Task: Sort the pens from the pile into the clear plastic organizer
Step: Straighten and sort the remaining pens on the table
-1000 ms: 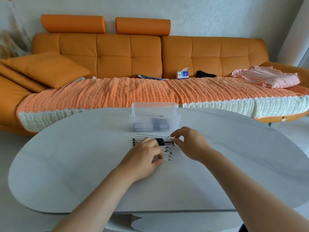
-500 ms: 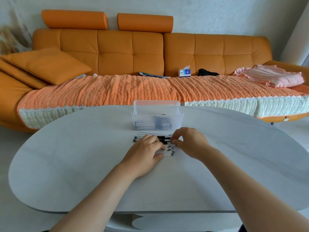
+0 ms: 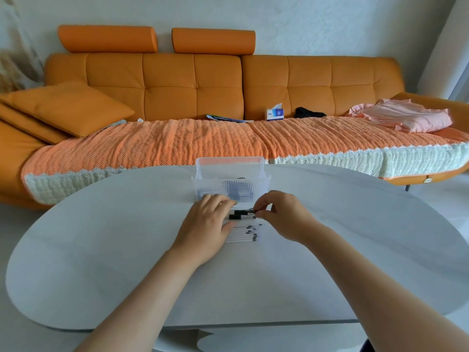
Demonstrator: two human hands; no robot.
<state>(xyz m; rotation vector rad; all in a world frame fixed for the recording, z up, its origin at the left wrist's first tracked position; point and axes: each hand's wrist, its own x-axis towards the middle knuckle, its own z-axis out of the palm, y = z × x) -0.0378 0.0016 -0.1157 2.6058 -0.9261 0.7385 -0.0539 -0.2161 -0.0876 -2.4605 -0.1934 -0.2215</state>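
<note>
A pile of white pens with black caps [image 3: 244, 231] lies in the middle of the white oval table [image 3: 101, 250]. Just behind it stands the clear plastic organizer [image 3: 229, 182], with several dark pens inside. My left hand [image 3: 206, 226] lies on the left end of the pile, fingers curled over the pens. My right hand [image 3: 284, 214] pinches the right end of a few black-capped pens [image 3: 241, 214] raised at the top of the pile, close in front of the organizer.
An orange sofa [image 3: 193, 80] with a knitted throw runs behind the table. On it lie a cushion [image 3: 68, 107], a tissue box [image 3: 274, 113], magazines and pink clothes [image 3: 403, 114]. The table's near edge is close to me.
Both hands have moved up the pile toward the organizer. My right hand has lifted the right ends of a few pens off the pile.
</note>
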